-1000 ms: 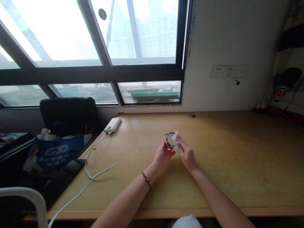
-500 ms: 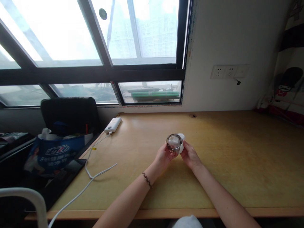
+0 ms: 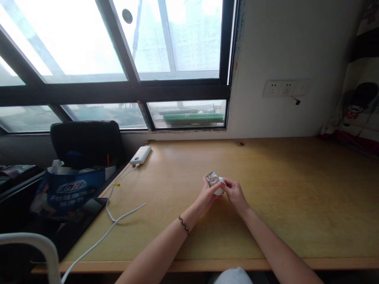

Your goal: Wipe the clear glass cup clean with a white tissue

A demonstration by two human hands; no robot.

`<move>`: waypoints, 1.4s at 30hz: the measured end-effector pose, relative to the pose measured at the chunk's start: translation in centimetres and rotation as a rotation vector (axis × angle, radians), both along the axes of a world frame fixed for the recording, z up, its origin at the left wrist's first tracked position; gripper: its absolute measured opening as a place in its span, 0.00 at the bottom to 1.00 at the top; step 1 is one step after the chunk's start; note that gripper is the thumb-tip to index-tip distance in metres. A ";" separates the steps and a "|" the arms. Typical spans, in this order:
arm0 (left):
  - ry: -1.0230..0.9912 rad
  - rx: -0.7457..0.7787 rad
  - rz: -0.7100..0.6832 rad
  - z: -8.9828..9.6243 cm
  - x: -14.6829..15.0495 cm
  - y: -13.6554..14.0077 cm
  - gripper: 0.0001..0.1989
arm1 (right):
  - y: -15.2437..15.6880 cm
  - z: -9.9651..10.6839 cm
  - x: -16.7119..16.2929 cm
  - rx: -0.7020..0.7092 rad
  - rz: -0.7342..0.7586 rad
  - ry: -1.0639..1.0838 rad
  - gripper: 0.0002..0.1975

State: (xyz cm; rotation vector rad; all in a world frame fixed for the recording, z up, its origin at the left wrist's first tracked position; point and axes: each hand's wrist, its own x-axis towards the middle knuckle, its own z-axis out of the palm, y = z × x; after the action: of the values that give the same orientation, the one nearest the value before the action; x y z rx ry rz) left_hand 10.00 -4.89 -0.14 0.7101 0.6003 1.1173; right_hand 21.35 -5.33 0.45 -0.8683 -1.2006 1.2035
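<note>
My left hand is closed around a small, shiny, silvery piece, round and cup-like with a metallic rim, tilted above the desk; its exact kind is not clear. The thumb lies across its near side. A crumpled white tissue is bunched against the right side of the piece. My right hand pinches that tissue, its fingertips meeting those of the left hand. Part of the tissue and the lower part of the shiny piece are hidden by fingers.
Both forearms reach over a wooden desk. At its left edge lie a white power bank and a white cable. Left of the desk stand a black chair and a blue bag. A wall socket is at the back.
The shiny piece has turned, so its round opening no longer faces me and its side shows. Both hands have dropped slightly, and the tissue has moved lower and nearer me.
</note>
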 end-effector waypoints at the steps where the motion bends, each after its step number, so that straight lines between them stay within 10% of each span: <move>1: -0.026 -0.028 -0.001 0.0 -0.1 0.1 0.21 | -0.2 0.2 0.0 0.043 -0.020 -0.093 0.12; 8: -0.268 -0.238 -0.010 0.6 -1.1 1.1 0.22 | -0.9 1.1 0.0 0.563 -0.218 -0.662 0.09; 16: -0.215 -0.301 -0.261 0.9 -1.3 1.1 0.28 | -0.4 0.7 1.0 0.383 -0.576 -0.514 0.14; 21: -0.178 -0.343 -0.367 0.7 -1.5 1.3 0.30 | -0.3 0.2 0.3 0.060 -0.302 -0.281 0.18; 29: -0.064 -0.351 -0.673 -0.4 -1.5 1.2 0.37 | -0.5 1.3 0.0 0.103 0.000 -0.142 0.16; 42: -0.049 0.043 0.082 -1.2 0.5 0.8 0.21 | 1.4 -1.3 0.2 -0.152 -0.115 0.239 0.18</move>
State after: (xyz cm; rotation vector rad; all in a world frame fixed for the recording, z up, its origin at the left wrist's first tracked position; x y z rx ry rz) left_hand 10.49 -4.08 -1.36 0.6986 0.5695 1.2234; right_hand 21.51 -3.98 -0.87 -0.8662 -0.8646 1.2772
